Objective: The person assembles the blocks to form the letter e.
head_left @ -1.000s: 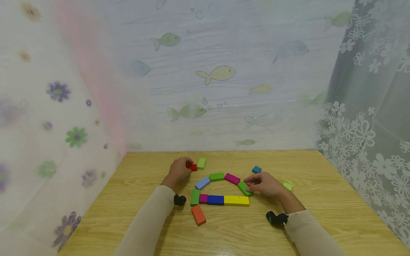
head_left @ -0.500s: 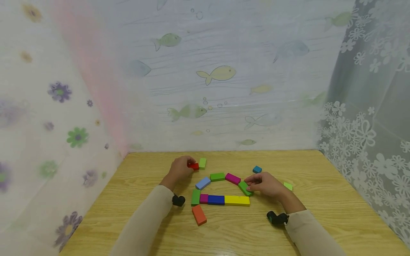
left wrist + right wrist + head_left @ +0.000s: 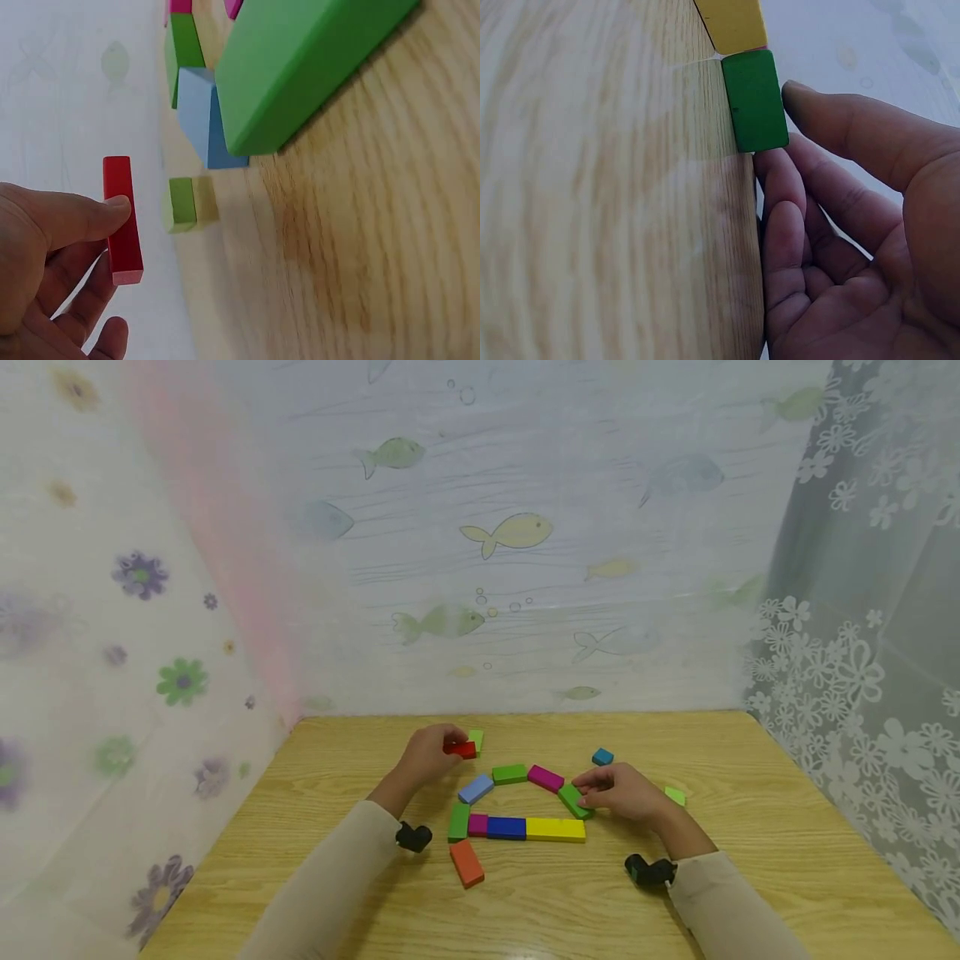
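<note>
My left hand (image 3: 424, 757) pinches a red block (image 3: 462, 750) beside a light green block (image 3: 477, 742). In the left wrist view the thumb lies across the red block (image 3: 124, 225), above the table. My right hand (image 3: 624, 792) has its thumb and fingers around a green block (image 3: 574, 802) at the right end of a curved row: light blue (image 3: 476, 789), green (image 3: 510, 774) and magenta (image 3: 545, 778). In the right wrist view the thumb is at that green block's (image 3: 756, 101) side, the fingers by its end.
Below the curve, a magenta (image 3: 477, 825), a blue (image 3: 506, 828) and a yellow block (image 3: 555, 830) form a straight row, with a green block (image 3: 459, 822) at its left end. An orange block (image 3: 467, 864) lies nearer; blue (image 3: 602, 757) and light green (image 3: 675, 796) ones lie right.
My left hand has moved right with the red block, which now partly covers the light green block in the head view. My right hand has stayed at the green block.
</note>
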Demonstrator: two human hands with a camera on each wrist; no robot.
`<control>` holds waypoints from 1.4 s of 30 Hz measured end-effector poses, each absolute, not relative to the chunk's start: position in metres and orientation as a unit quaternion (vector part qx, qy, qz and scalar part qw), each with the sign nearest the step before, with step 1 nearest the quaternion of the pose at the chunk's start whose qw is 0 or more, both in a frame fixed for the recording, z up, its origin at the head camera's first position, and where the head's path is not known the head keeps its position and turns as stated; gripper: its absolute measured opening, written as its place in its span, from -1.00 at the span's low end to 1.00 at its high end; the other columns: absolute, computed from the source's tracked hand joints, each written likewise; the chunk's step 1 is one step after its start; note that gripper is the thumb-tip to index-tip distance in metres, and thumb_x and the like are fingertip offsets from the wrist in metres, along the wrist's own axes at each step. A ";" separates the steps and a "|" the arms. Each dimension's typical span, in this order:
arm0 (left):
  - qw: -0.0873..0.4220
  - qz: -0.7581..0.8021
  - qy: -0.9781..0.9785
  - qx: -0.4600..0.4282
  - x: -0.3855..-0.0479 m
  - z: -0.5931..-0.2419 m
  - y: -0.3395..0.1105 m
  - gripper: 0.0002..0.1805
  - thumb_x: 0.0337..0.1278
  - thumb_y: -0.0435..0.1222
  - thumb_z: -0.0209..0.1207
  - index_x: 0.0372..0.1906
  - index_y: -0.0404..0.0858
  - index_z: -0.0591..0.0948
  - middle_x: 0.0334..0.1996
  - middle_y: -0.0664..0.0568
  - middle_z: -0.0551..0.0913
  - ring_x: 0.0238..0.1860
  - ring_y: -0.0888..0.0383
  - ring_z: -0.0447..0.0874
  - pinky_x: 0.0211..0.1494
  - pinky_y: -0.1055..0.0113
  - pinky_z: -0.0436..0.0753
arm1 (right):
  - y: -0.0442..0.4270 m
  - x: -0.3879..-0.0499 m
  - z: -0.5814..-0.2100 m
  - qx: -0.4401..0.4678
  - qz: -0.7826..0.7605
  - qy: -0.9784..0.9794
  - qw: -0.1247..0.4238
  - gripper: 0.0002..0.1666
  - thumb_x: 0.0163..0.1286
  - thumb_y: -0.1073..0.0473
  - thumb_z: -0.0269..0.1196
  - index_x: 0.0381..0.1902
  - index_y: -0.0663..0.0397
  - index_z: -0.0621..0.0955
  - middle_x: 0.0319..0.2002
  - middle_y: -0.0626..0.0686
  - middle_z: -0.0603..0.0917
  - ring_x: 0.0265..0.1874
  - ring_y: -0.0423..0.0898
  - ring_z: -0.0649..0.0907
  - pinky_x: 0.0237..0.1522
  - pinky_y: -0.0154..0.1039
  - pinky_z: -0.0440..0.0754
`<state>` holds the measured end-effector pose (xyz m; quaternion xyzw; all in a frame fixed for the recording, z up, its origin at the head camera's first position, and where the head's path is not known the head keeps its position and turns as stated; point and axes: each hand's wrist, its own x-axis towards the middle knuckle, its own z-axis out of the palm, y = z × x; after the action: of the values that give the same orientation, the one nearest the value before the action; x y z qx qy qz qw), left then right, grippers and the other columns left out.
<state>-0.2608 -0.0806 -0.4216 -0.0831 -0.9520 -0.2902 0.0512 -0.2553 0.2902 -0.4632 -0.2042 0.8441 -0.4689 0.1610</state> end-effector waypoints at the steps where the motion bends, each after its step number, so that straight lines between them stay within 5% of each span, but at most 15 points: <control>1: 0.051 -0.292 -0.951 -0.087 -0.259 -0.421 -0.080 -0.68 0.23 -0.40 0.37 0.08 -0.16 0.72 0.04 -0.01 0.75 0.07 -0.01 0.67 0.21 0.04 0.65 | 0.290 -0.255 -0.463 -0.205 -0.469 0.844 0.161 -0.52 0.40 0.10 0.41 0.20 0.18 0.68 0.04 0.10 0.72 -0.05 -0.06 0.61 -0.03 -0.25 0.61; 42: 0.031 -0.307 -0.934 -0.182 -0.201 -0.402 -0.060 -0.76 0.22 -0.31 0.43 -0.03 -0.07 0.75 -0.09 0.15 0.75 -0.04 0.13 0.66 0.02 0.17 0.65 | 0.290 -0.249 -0.464 -0.217 -0.444 0.861 0.123 -0.55 0.42 0.07 0.39 0.20 0.13 0.72 0.12 0.12 0.75 0.00 -0.09 0.68 -0.04 -0.17 0.65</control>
<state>-0.2008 -0.0598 -0.4019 -0.1820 -0.9337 -0.3067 0.0314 -0.2488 0.2899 -0.4642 -0.2168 0.8605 -0.4444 0.1226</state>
